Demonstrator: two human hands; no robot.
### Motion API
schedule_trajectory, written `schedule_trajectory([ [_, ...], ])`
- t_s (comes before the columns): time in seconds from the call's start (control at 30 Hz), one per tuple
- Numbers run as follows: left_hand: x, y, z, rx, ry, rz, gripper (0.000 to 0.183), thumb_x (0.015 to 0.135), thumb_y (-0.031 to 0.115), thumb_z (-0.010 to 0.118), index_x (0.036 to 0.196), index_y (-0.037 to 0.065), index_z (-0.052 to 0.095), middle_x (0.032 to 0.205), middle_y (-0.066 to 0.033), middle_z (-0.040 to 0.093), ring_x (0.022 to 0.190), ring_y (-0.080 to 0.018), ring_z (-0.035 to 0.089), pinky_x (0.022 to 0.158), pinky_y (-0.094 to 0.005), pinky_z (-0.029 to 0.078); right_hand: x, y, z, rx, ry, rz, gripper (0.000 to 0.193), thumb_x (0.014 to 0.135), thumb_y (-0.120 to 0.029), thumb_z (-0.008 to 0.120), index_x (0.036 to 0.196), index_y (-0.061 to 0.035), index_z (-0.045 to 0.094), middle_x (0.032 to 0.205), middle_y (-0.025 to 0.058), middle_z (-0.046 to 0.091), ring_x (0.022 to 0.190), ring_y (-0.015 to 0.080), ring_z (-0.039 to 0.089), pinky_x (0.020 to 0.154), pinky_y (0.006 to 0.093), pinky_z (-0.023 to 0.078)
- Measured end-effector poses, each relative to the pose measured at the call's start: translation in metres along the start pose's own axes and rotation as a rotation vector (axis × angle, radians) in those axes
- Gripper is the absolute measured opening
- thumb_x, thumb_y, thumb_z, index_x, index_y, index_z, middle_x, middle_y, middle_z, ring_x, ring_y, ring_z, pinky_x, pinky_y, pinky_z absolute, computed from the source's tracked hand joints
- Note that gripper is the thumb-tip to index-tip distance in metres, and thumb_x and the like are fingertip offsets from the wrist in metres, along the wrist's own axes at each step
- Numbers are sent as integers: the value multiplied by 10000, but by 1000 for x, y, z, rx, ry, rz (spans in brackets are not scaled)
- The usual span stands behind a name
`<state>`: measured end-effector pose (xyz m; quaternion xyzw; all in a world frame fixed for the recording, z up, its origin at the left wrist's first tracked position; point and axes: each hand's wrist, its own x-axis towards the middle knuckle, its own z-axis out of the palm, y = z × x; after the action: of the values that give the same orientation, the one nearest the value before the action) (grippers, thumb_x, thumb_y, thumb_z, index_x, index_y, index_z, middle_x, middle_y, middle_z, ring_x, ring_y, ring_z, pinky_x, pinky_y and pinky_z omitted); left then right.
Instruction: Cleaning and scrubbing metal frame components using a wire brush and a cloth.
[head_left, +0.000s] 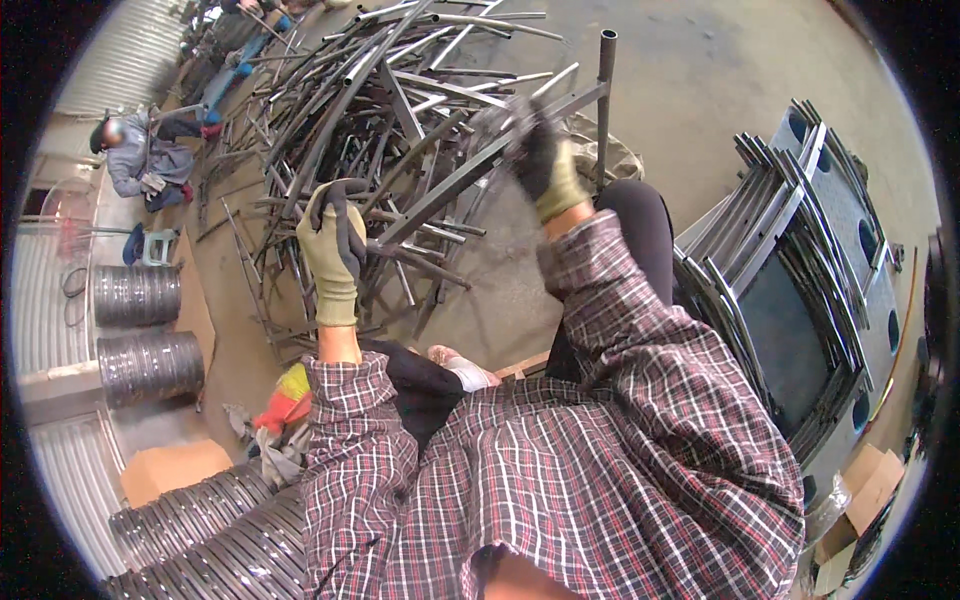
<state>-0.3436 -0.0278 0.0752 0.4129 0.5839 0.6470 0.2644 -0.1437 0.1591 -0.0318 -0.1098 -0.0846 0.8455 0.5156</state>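
Observation:
My left hand (332, 245), in a light green glove with a dark palm, is closed round the lower left end of a metal frame piece (455, 190). This piece has a flat bar slanting up to the right, with a round tube (605, 110) across its far end and another tube across its near end. My right hand (545, 165), gloved alike, is over the upper part of the bar and smeared by motion. A blurred grey patch shows at its fingers; whether it holds something there I cannot make out.
A tangled heap of metal tubes (340, 130) lies ahead. Stacked dark frames (770, 220) lean on a panel with round holes (866, 240) at right. Bundled black tubes (150, 368) and a cardboard box (175, 470) are at left. A person (150, 160) sits far left.

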Motion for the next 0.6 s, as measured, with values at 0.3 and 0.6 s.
schedule_trajectory([
  [0.3,12,7,15,59,74,-43,287,964,302,579,960,23,647,559,22,504,435,-53,432,399,-223,307,-20,76,11,-259,167,-167,243,958,-259,529,1050,-59,630,936,32,617,833,165,559,741,335,492],
  [0.6,2,3,17,30,74,48,274,974,259,556,1012,5,653,575,15,499,460,-63,450,424,-218,352,2,14,4,-110,-39,-200,359,973,-392,485,929,-56,602,885,94,636,833,240,626,815,386,525],
])
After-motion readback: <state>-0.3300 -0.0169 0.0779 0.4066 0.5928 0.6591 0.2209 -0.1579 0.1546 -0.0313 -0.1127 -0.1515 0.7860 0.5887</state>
